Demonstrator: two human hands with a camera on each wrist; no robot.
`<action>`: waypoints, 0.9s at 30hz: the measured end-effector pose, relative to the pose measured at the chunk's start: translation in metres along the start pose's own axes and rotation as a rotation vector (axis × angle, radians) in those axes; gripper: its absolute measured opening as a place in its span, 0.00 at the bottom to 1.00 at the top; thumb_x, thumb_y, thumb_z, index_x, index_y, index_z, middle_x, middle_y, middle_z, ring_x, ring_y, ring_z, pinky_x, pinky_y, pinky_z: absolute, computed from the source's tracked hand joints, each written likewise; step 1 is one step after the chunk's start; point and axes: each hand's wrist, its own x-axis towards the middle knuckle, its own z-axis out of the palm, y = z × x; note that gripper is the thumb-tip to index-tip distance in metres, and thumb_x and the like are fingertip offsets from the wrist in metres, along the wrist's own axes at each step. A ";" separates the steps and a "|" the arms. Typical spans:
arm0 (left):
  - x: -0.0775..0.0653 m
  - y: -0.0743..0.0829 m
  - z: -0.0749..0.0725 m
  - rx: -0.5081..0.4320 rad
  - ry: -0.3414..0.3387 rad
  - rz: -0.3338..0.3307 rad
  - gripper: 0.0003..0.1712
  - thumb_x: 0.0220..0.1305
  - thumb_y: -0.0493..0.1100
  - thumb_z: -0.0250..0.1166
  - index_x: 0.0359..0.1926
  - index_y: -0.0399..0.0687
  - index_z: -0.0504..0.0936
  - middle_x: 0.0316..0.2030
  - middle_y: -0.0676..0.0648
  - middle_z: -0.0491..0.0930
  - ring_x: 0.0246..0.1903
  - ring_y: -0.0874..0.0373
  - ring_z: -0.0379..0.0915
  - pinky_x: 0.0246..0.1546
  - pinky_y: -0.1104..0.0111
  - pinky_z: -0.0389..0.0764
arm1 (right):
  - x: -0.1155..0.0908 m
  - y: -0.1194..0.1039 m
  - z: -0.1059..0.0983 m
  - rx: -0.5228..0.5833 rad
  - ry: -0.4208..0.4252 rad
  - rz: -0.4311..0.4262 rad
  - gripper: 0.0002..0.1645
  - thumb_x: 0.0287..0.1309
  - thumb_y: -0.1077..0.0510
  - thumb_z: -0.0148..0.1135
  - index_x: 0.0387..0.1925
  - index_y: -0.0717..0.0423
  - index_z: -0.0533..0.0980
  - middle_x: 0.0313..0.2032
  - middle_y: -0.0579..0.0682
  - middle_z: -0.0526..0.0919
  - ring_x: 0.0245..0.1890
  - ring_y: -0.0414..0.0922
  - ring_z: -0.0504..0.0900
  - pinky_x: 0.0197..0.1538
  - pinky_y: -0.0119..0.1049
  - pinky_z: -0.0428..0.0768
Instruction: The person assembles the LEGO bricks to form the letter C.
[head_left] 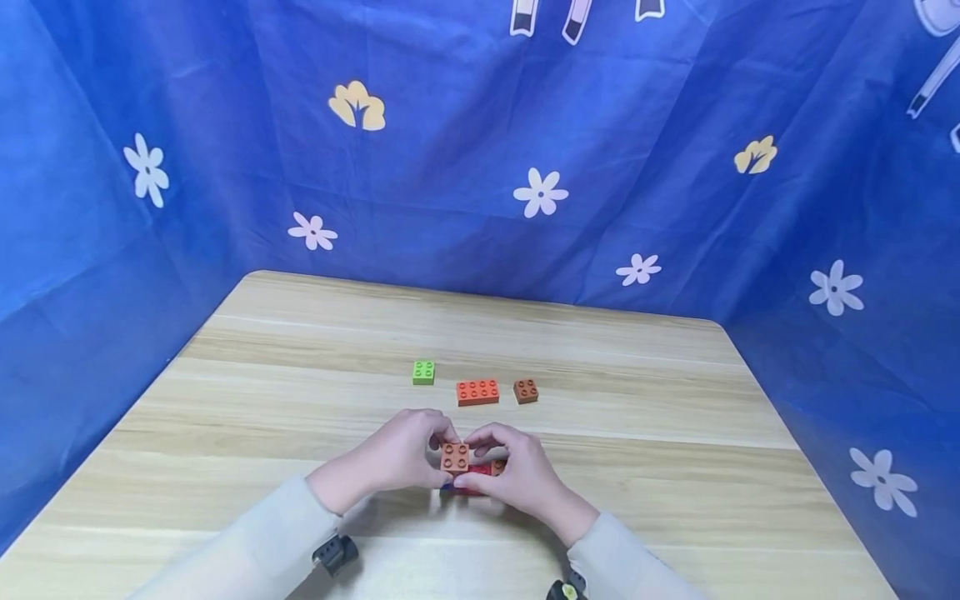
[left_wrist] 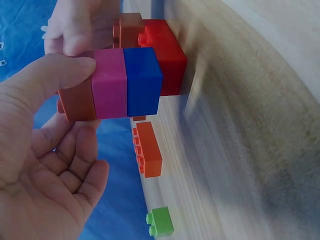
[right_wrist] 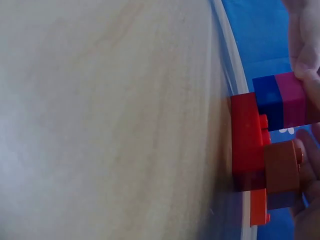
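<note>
My left hand (head_left: 401, 454) pinches a brick stack, its thumb over the side of the top brown brick (left_wrist: 80, 102). Beneath that brick are a pink brick (left_wrist: 110, 85) and a blue brick (left_wrist: 145, 82). From the other side my right hand (head_left: 525, 475) curls round the top of the same stack, thumb in front and forefinger behind. A long red brick (right_wrist: 246, 145) lies at the blue brick's base, bearing a second brown brick (right_wrist: 281, 167) on its right end. Whether the blue brick's base is seated on the red studs, I cannot tell.
Farther back on the wooden table (head_left: 637, 375) lie a green brick (head_left: 423, 372), an orange-red brick (head_left: 477, 392) and a small brown brick (head_left: 526, 391). Blue patterned cloth (head_left: 465, 167) hangs behind the table and along both sides.
</note>
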 end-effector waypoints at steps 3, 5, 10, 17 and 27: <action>0.000 -0.002 0.001 0.001 0.002 0.009 0.19 0.36 0.37 0.78 0.32 0.45 0.80 0.29 0.58 0.77 0.31 0.59 0.75 0.34 0.71 0.78 | 0.001 0.000 -0.001 0.007 0.010 -0.045 0.23 0.42 0.53 0.77 0.42 0.48 0.77 0.39 0.40 0.82 0.38 0.41 0.82 0.43 0.34 0.81; 0.000 -0.003 0.001 0.002 0.003 0.015 0.19 0.36 0.38 0.78 0.32 0.45 0.80 0.29 0.58 0.77 0.31 0.60 0.75 0.35 0.71 0.78 | 0.001 -0.001 -0.001 -0.005 0.012 -0.070 0.23 0.42 0.54 0.77 0.42 0.48 0.78 0.38 0.40 0.83 0.39 0.40 0.82 0.44 0.35 0.81; -0.003 -0.005 0.002 -0.013 -0.005 0.022 0.19 0.38 0.38 0.77 0.35 0.45 0.80 0.30 0.59 0.76 0.32 0.61 0.74 0.38 0.68 0.79 | 0.001 -0.001 -0.001 -0.002 0.013 -0.083 0.21 0.43 0.57 0.76 0.42 0.50 0.78 0.38 0.40 0.83 0.38 0.40 0.82 0.45 0.37 0.81; -0.008 -0.021 0.005 -0.069 -0.028 0.034 0.26 0.38 0.44 0.78 0.42 0.47 0.81 0.36 0.60 0.78 0.37 0.59 0.74 0.44 0.61 0.77 | 0.001 0.000 0.000 0.013 0.016 -0.061 0.20 0.44 0.56 0.76 0.41 0.51 0.79 0.37 0.41 0.83 0.37 0.39 0.82 0.44 0.34 0.81; -0.010 -0.067 -0.006 -0.118 -0.056 -0.042 0.33 0.38 0.49 0.79 0.47 0.40 0.79 0.41 0.48 0.81 0.40 0.53 0.76 0.46 0.57 0.77 | 0.000 -0.001 -0.002 0.007 0.012 -0.038 0.20 0.44 0.54 0.76 0.41 0.50 0.79 0.36 0.39 0.83 0.36 0.37 0.81 0.46 0.34 0.80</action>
